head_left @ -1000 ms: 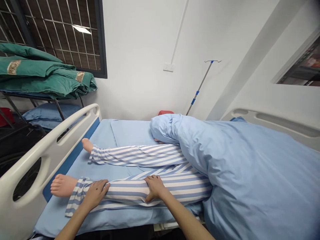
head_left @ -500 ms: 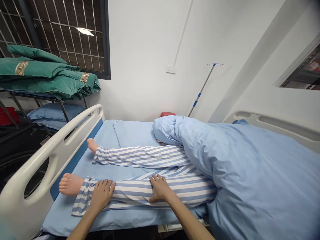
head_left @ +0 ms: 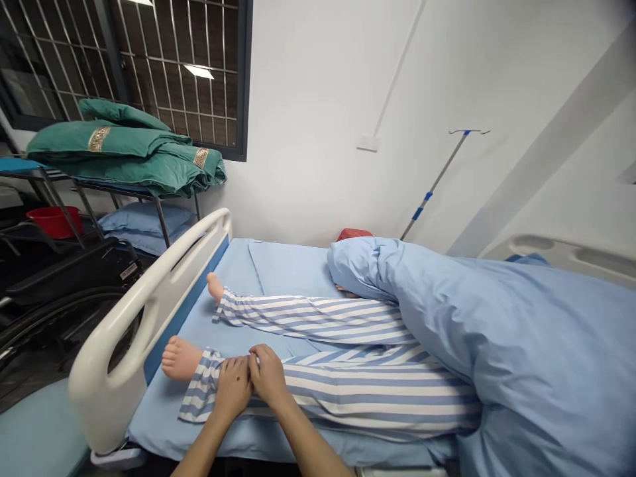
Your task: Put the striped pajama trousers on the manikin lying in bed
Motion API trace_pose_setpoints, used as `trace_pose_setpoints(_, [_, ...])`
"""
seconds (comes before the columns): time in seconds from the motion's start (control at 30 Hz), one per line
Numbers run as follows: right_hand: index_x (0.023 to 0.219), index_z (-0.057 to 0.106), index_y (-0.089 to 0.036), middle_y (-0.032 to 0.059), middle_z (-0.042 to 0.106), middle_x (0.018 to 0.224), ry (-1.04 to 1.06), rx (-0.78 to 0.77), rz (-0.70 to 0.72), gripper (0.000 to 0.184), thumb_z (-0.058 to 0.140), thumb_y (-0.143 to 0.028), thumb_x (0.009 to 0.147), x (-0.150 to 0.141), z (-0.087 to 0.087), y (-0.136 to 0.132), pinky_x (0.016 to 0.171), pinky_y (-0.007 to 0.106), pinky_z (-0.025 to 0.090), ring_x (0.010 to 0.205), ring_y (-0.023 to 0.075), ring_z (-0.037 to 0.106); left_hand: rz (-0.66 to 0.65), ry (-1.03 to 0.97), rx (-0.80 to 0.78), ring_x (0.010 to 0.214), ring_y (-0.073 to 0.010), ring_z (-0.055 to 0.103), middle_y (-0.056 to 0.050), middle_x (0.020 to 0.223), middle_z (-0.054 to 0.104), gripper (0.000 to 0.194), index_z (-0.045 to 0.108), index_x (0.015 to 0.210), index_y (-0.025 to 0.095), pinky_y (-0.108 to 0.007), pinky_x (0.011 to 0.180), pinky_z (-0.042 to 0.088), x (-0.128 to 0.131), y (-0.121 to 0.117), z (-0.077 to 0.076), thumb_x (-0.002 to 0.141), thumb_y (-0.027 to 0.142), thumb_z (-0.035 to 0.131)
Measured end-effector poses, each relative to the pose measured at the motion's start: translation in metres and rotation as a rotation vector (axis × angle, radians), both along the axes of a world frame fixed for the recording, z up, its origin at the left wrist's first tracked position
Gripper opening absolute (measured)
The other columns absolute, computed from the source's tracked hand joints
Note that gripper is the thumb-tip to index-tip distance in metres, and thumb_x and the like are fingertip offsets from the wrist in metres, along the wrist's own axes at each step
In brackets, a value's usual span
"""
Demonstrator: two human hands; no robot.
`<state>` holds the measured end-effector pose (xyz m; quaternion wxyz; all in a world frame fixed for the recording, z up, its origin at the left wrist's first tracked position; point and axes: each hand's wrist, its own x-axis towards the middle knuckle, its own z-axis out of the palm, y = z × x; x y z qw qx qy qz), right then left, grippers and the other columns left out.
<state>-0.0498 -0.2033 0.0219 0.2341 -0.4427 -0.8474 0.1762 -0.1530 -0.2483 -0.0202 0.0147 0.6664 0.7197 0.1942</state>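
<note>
A lying figure in blue-and-white striped trousers stretches across the bed; its smooth feet look like a manikin's. My left hand (head_left: 233,387) is wrapped over the near lower leg (head_left: 368,391), just above the trouser cuff, with its fingers together. Right beside it, my right hand (head_left: 267,374) curls over the same shin, its fingertips meeting the left hand's edge. The near foot (head_left: 181,358) points up beside the footboard, and the far leg (head_left: 313,315) lies straight behind. A bunched blue quilt (head_left: 536,331) hides the upper body; part of a hand shows at its edge.
The white footboard (head_left: 114,318) rises on the left, with a wheelchair (head_left: 64,278) beyond it. Green folded bedding (head_left: 134,156) lies on a rack by the barred window. An IV pole (head_left: 437,182) stands behind the bed. A pale green seat-like surface (head_left: 42,427) is at lower left.
My right hand has moved down the near leg from around the knee to beside my left hand, which stays near the ankle. The view has shifted left.
</note>
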Motion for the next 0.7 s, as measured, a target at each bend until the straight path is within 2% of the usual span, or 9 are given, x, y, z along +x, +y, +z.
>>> trace_pose_setpoints(0.13, [0.083,0.054,-0.02,0.0042,0.06,0.081,-0.058,0.014,-0.14,0.027,0.028,-0.017,0.089,-0.012,-0.019,0.0,0.07,0.026,0.037,0.08,0.017,0.056,0.079,-0.184,0.061,0.105,-0.023,0.049,-0.013,0.111,0.058,0.037,0.052,0.112,0.014,-0.042,0.097,0.028,-0.001,0.001,-0.007,0.078,0.021,0.04])
trace_pose_setpoints(0.23, [0.08,0.053,-0.021,0.0036,0.059,0.078,-0.063,0.041,-0.155,0.024,0.031,-0.019,0.089,-0.011,-0.026,-0.001,0.068,0.026,0.035,0.078,0.0175,0.055,0.162,-0.382,0.16,0.101,-0.0202,0.051,-0.011,0.11,0.057,0.034,0.051,0.108,0.016,-0.037,0.089,0.036,-0.008,0.005,0.005,0.077,0.022,0.038])
trace_pose_setpoints(0.3, [0.079,0.053,-0.021,0.0033,0.059,0.077,-0.074,0.049,-0.154,0.024,0.031,-0.021,0.089,-0.011,-0.027,-0.001,0.067,0.027,0.034,0.077,0.0177,0.054,0.189,-0.479,0.171,0.082,-0.0162,0.053,-0.005,0.088,0.06,0.022,0.054,0.088,0.018,-0.03,0.076,0.04,-0.015,0.011,0.02,0.078,0.027,0.038])
trace_pose_setpoints(0.33, [0.079,0.052,-0.021,0.0032,0.059,0.077,-0.08,0.051,-0.16,0.024,0.031,-0.021,0.09,-0.011,-0.027,-0.001,0.067,0.027,0.033,0.077,0.0178,0.054,0.186,-0.513,0.151,0.07,-0.0136,0.051,-0.001,0.072,0.056,0.02,0.053,0.075,0.019,-0.027,0.067,0.039,-0.019,0.015,0.028,0.079,0.031,0.038])
trace_pose_setpoints(0.4, [0.078,0.052,-0.021,0.0033,0.059,0.077,-0.089,0.048,-0.183,0.026,0.029,-0.021,0.09,-0.012,-0.028,-0.001,0.066,0.027,0.032,0.076,0.0179,0.054,0.165,-0.568,0.101,0.054,-0.0096,0.04,0.005,0.051,0.04,0.033,0.042,0.055,0.019,-0.023,0.055,0.032,-0.026,0.023,0.038,0.08,0.04,0.037])
trace_pose_setpoints(0.47, [0.076,0.051,-0.021,0.0034,0.059,0.076,-0.1,0.05,-0.207,0.026,0.029,-0.021,0.09,-0.014,-0.029,0.0,0.064,0.028,0.031,0.075,0.0181,0.054,0.161,-0.596,0.08,0.05,-0.0084,0.035,0.006,0.046,0.032,0.039,0.034,0.05,0.019,-0.022,0.051,0.028,-0.03,0.029,0.039,0.081,0.043,0.034])
trace_pose_setpoints(0.57, [0.074,0.049,-0.021,0.0028,0.058,0.074,-0.115,0.08,-0.211,0.024,0.03,-0.019,0.089,-0.015,-0.031,0.001,0.062,0.028,0.03,0.073,0.0182,0.053,0.15,-0.429,0.02,0.054,-0.0098,0.042,0.003,0.05,0.044,0.036,0.041,0.053,0.018,-0.022,0.055,0.03,-0.031,0.033,0.024,0.083,0.037,0.033])
trace_pose_setpoints(0.63, [0.072,0.049,-0.021,0.0024,0.058,0.073,-0.119,0.107,-0.204,0.023,0.032,-0.02,0.088,-0.015,-0.033,0.001,0.062,0.029,0.029,0.072,0.0183,0.052,0.119,-0.202,-0.038,0.063,-0.0134,0.05,-0.002,0.062,0.057,0.03,0.052,0.063,0.017,-0.025,0.06,0.033,-0.029,0.032,0.012,0.083,0.03,0.034])
trace_pose_setpoints(0.7, [0.072,0.049,-0.021,0.0026,0.057,0.072,-0.123,0.128,-0.201,0.022,0.034,-0.021,0.088,-0.015,-0.035,0.001,0.062,0.029,0.029,0.072,0.0184,0.052,0.098,-0.026,-0.08,0.073,-0.0181,0.056,-0.007,0.076,0.063,0.028,0.058,0.076,0.017,-0.028,0.064,0.034,-0.026,0.03,0.004,0.083,0.026,0.032])
